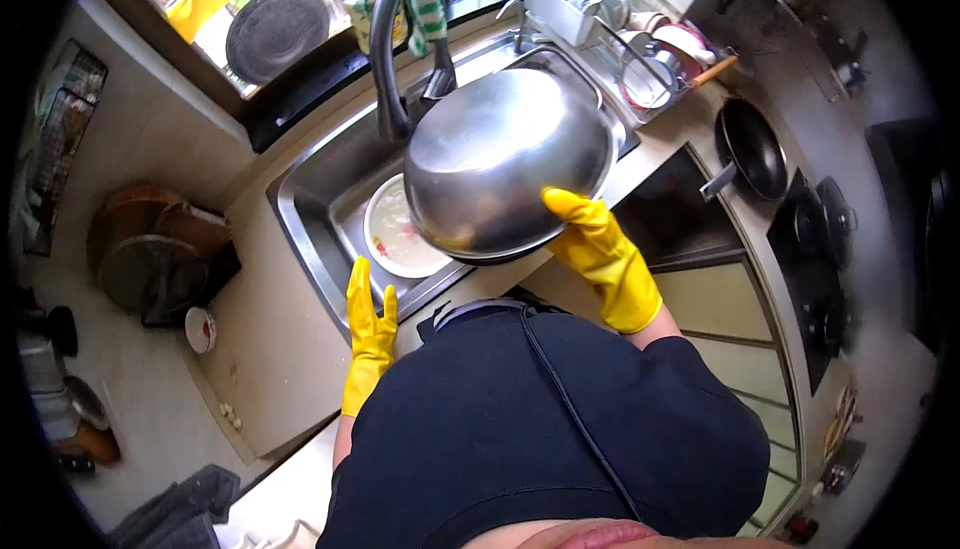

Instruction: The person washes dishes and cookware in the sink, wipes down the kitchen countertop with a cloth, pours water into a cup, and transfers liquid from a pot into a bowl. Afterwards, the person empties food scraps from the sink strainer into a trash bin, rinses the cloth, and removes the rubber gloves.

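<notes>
The large metal pan (500,164) is tilted above the sink (312,214), its shiny rounded underside facing up toward the camera. The right hand (600,259), in a yellow rubber glove, is clamped on its near right edge, thumb against the outer wall; its other fingers are mostly hidden. The left hand (370,344), gloved alike, holds nothing, thumb and fingers apart, beside the sink's near edge; whether it touches that edge I cannot tell. Partly covered by the pan, a white bowl (402,241) with cloudy liquid sits in the sink. Behind stands the black faucet (384,64), a green-and-white striped cloth (426,4) draped over it. Farther right, a frying pan (757,149) lies on the table (275,324), past the crowded dish rack (560,11).
</notes>
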Demonstrator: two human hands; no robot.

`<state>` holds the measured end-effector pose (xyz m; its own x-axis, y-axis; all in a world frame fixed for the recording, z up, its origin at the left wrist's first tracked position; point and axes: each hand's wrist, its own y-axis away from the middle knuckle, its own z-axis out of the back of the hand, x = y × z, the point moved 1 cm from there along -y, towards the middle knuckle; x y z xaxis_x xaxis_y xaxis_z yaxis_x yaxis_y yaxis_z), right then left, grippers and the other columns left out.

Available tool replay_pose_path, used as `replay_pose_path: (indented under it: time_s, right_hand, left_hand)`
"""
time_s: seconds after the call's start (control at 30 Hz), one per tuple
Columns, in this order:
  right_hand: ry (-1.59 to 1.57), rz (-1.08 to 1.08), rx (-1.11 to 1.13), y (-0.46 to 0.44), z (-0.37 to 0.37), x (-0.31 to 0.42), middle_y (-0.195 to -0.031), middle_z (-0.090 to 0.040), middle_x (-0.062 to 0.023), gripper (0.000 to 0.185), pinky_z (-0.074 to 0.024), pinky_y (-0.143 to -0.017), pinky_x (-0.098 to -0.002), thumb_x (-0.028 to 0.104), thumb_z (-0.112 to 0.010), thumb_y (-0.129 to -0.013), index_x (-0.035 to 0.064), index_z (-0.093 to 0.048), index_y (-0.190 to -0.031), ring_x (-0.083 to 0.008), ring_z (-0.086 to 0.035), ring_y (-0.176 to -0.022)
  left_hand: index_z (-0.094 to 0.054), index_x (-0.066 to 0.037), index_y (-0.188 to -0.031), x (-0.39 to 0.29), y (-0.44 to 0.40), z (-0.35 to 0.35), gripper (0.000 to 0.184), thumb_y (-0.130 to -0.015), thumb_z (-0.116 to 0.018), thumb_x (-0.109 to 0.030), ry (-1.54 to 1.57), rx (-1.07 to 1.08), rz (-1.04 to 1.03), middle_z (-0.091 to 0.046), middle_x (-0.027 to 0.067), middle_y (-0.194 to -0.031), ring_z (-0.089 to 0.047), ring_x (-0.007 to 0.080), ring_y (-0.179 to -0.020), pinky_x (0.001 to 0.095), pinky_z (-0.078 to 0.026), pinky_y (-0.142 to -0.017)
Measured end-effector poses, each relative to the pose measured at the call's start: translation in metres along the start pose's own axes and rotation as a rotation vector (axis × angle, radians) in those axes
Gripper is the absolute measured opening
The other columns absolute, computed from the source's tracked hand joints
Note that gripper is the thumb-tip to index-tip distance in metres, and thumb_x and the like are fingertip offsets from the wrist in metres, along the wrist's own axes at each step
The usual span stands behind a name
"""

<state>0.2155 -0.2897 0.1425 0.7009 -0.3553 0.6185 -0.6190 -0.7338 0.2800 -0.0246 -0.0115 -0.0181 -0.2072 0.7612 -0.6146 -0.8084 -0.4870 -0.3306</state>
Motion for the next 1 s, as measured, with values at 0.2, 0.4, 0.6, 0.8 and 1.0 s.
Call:
replay_pose_path:
  time_s: [0.2,0.4,0.6,0.8,1.0]
  right_hand:
    - [0.023,0.624,-0.114,0.041,0.027,0.062,-0.130,-0.066,-0.0140,0.049,-0.0511,-0.104,-0.0422,0.028,-0.068,-0.094,0.0020,-0.059,-0.134,-0.0279,-0.065,-0.116]
    - [-0.014,0.880,0.223,0.055,0.082,0.174,-0.136,-0.063,-0.0175,0.047,-0.0471,-0.108,-0.0453,0.038,-0.053,-0.106,0.0021,-0.061,-0.136,-0.0294,-0.063,-0.120]
    - [-0.122,1.038,0.354,-0.021,0.108,0.296,-0.127,-0.068,-0.0192,0.033,-0.0553,-0.099,-0.0356,0.022,-0.064,-0.101,-0.0038,-0.067,-0.122,-0.0279,-0.068,-0.111]
    - [-0.369,1.052,0.387,-0.131,0.150,0.376,-0.126,-0.068,-0.0176,0.031,-0.0505,-0.106,-0.0403,0.013,-0.064,-0.100,-0.0067,-0.062,-0.124,-0.0260,-0.067,-0.110]
    - [-0.358,0.836,0.463,-0.219,0.138,0.415,-0.126,-0.069,-0.0147,0.031,-0.0518,-0.105,-0.0369,0.011,-0.068,-0.097,-0.0025,-0.064,-0.125,-0.0242,-0.066,-0.114]
  left_hand:
    - [-0.047,-0.004,-0.147,0.026,0.010,-0.029,0.057,-0.095,-0.068,-0.018,0.077,-0.042,-0.008,-0.050,0.0185,-0.149,-0.048,0.0347,-0.138,0.0408,-0.036,-0.117]
    - [-0.048,-0.003,-0.146,0.015,-0.006,-0.037,0.055,-0.096,-0.066,-0.016,0.052,-0.053,0.026,-0.051,0.0179,-0.148,-0.049,0.0348,-0.136,0.0408,-0.037,-0.115]
    - [-0.052,-0.001,-0.142,-0.003,-0.015,-0.089,0.049,-0.097,-0.064,-0.017,0.076,-0.112,0.192,-0.054,0.0199,-0.145,-0.052,0.0361,-0.133,0.0417,-0.040,-0.113]
    - [-0.053,-0.001,-0.142,-0.010,-0.016,-0.102,0.048,-0.099,-0.061,-0.020,-0.150,-0.168,0.279,-0.058,0.0203,-0.140,-0.056,0.0364,-0.125,0.0417,-0.044,-0.107]
    - [-0.052,0.000,-0.143,-0.012,-0.013,-0.110,0.049,-0.100,-0.061,-0.022,-0.267,-0.259,0.408,-0.058,0.0202,-0.136,-0.059,0.0346,-0.119,0.0404,-0.047,-0.103]
